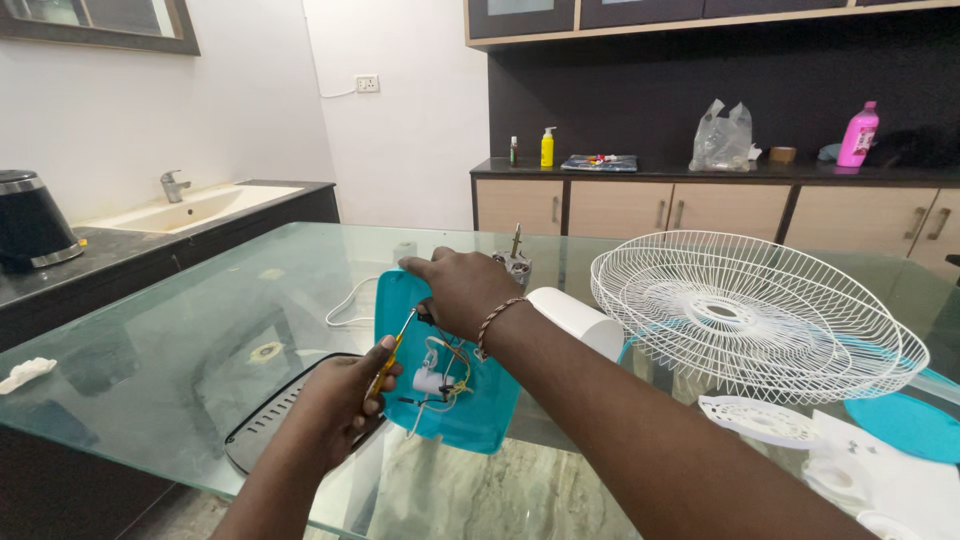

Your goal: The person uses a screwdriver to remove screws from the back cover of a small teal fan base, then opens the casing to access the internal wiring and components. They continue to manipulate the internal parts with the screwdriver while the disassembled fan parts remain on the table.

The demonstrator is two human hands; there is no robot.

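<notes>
Large clear glass-topped table [200, 330] fills most of the view, stone floor visible through it. On its right side lies a round white wire fan guard [750, 315], tilted a little, its rim over a turquoise fan blade [905, 425] and just above a small white plastic slotted disc [760, 418]. More white plastic parts lie at the far right bottom corner, too cut off to tell apart.

Middle of the table: a turquoise rectangular plastic fan housing panel [480, 410], open side up, with a small white cylindrical part and thin wires [440, 378] inside it. A white rounded plastic fan body piece [580, 318] lies just beside the panel, behind the right forearm. A small grey metal motor with an upright shaft [515, 262] stands at the panel's far end. A black slotted flat plastic cover [265, 420] lies at the panel's left, under the left hand. A white cable [345, 305] loops off the panel's left edge.

Right hand [462, 290] wears a beaded wrist bracelet and rests palm-down on the panel's upper part, fingers loosely curled, index stretched toward the far corner; whether it grips anything, cannot tell. Left hand [335, 400] is closed around a yellow-handled screwdriver [392, 355], tip pointing up into the panel beneath the right hand.

Left counter: black sink worktop [150, 245], dark kettle [30, 225]. Back counter: yellow pump bottle [547, 147], pink bottle [858, 135], clear plastic bag [722, 140].
</notes>
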